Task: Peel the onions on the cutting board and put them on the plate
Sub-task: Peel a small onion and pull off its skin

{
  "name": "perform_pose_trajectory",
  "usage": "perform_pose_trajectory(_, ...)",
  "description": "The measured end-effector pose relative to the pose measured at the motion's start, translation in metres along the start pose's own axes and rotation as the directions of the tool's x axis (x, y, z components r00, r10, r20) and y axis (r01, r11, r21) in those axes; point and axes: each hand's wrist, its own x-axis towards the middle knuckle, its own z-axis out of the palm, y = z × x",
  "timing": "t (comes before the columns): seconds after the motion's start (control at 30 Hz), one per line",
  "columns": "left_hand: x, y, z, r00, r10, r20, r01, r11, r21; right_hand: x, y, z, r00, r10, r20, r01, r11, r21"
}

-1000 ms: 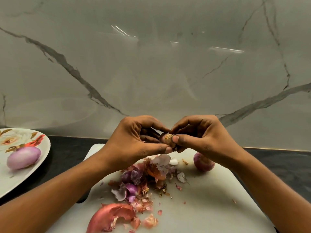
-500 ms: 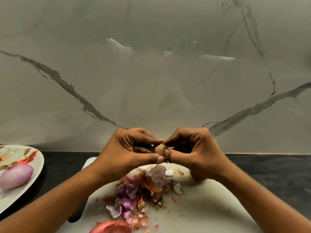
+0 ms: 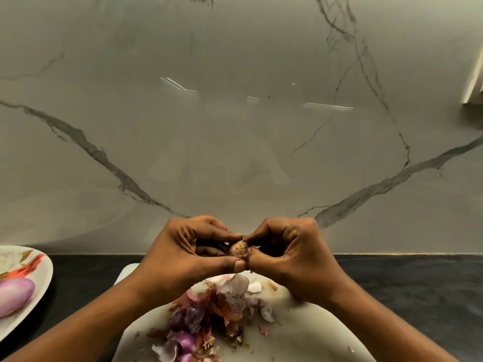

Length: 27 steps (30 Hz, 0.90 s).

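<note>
A small onion (image 3: 237,249) with a brown root end is held up between both hands above the white cutting board (image 3: 308,333). My left hand (image 3: 188,254) grips it from the left, thumb and forefinger pinching it. My right hand (image 3: 292,254) pinches it from the right with thumb and forefinger at its top. Most of the onion is hidden by my fingers. A peeled purple onion (image 3: 14,293) lies on the flowered plate (image 3: 39,280) at the left edge. The other onion on the board is hidden behind my right hand.
A heap of purple and brown onion skins (image 3: 206,317) lies on the board under my hands. The board sits on a dark counter (image 3: 407,286) against a grey marble wall (image 3: 235,126).
The view has tilted up, so hands, board and plate sit lower in the frame. Both hands keep working the small onion; the onion behind my right hand is now hidden.
</note>
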Motion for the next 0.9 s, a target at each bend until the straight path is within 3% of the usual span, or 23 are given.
perform_pose_trajectory(0.2, -0.0006, 0.0009, 0.0008, 0.999, 0.031, -0.01, -0.031, 0.998, 0.045, -0.0008, -0.0002, 0.0042, 0.998, -0.011, -0.066, 0.006, 0.998, -0.069)
perform_pose_trajectory(0.4, 0.0006, -0.0016, 0.0001, 0.999, -0.021, -0.05, 0.017, 0.997, -0.071, 0.0021, 0.0024, 0.0022, 0.996, 0.085, -0.041, -0.081, 0.992, 0.095)
perform_pose_trajectory(0.7, 0.0024, -0.0033, -0.0018, 0.995, -0.011, -0.095, 0.005, 0.998, -0.067, 0.0041, 0.0048, -0.0011, 0.993, 0.11, 0.046, -0.116, 0.985, 0.13)
perform_pose_trajectory(0.9, 0.0014, 0.0002, -0.0015, 0.992, -0.009, -0.127, 0.003, 0.999, -0.051, 0.0032, 0.0048, 0.0043, 0.995, 0.096, 0.04, -0.096, 0.995, -0.02)
